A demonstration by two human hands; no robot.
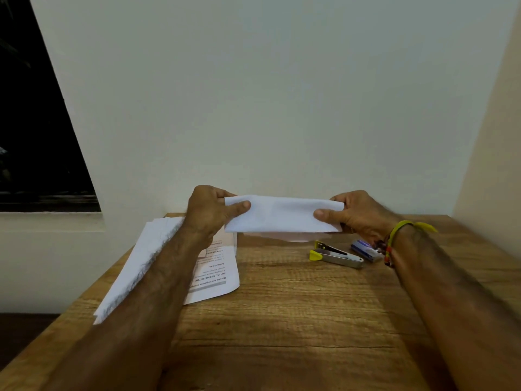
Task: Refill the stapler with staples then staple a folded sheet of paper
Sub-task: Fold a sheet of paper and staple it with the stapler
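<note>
Both hands, left hand (210, 211) and right hand (356, 214), pinch the folded white paper sheet (282, 214) by its ends (yellow-tipped metal stapler (335, 255) lying on the wooden table (282, 320)).

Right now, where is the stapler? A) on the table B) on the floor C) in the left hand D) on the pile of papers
A: the stapler lies on the wooden table, while both hands hold the folded paper.
</note>
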